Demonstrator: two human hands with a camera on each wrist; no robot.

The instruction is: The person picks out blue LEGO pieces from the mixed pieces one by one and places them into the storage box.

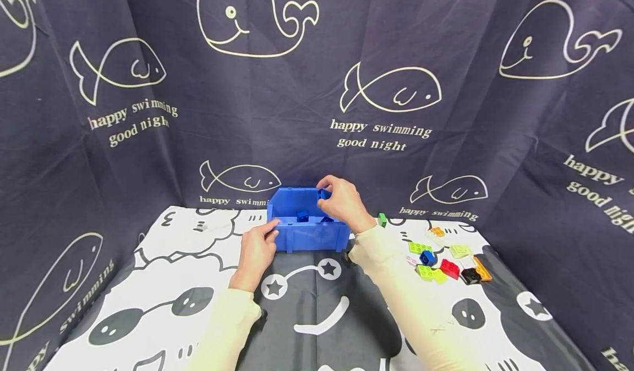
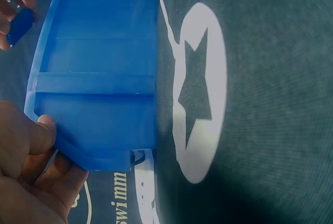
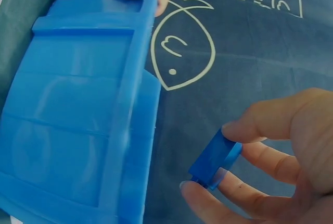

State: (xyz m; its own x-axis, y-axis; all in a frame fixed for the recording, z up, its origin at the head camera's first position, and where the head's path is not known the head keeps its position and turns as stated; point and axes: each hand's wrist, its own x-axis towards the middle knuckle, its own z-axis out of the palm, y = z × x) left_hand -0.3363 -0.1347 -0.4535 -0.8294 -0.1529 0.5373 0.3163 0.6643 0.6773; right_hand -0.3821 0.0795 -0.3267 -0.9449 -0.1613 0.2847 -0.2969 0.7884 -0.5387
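A blue plastic storage bin (image 1: 312, 237) stands on the cloth toward the back. My left hand (image 1: 256, 252) pinches its left front corner, thumb on the outer wall and fingers round the edge in the left wrist view. Over the bin's right side, my right hand (image 1: 342, 200) holds a blue toy building brick (image 3: 214, 157) between thumb and fingertips. The brick is apart from the bin wall in the right wrist view. Inside the bin lies another blue brick (image 1: 302, 216), with a dark blue piece (image 1: 327, 219) partly hidden under the right hand.
Loose bricks lie at the right of the table, among them a red brick (image 1: 449, 268), a black brick (image 1: 470, 276), a blue brick (image 1: 428, 258) and an orange piece (image 1: 482, 269). A green brick (image 1: 382, 219) sits near the back edge. A dark printed curtain (image 1: 307, 112) hangs behind.
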